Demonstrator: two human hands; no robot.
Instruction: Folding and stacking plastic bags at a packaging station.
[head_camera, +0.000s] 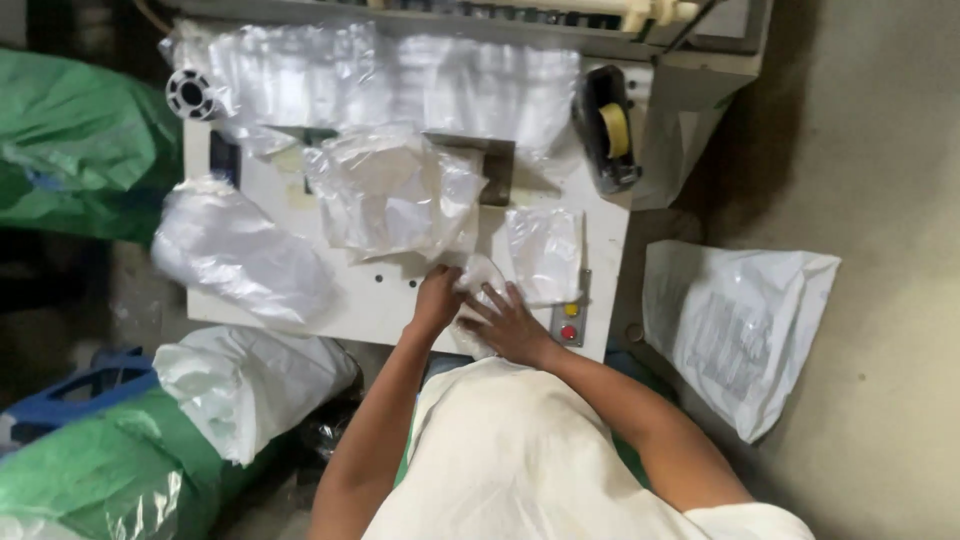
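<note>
Overhead view of a white, flat-topped machine table (380, 300), its painted metal surface smooth and rectangular, strewn with thin, crinkled clear plastic film. Across its far edge lies a wide band of glossy plastic sheeting (400, 80), ending at a black-and-white roll core (190, 94) on the left. At centre sits a loose heap of clear plastic bags (390, 195), translucent and wrinkled; a flatter clear bag (545, 250) lies just right of it. On the floor to the right rests a white woven sack (735, 325), matte and creased; on the left are green plastic-wrapped bundles (80, 140) and a white filled sack (250, 385). A black tape dispenser (608, 130) holding a yellowish roll stands at the table's far right corner. Near the front edge, the left hand (437, 298) is partly curled, fingertips pinching the edge of a small clear plastic bag (480, 275); the right hand (510, 325) is spread flat and open, fingers pressing on the same bag, which lies on the table's front edge between the heap and the control buttons. A small panel beside the right hand carries a yellow button (571, 309) and a red button (569, 333), both round.
</note>
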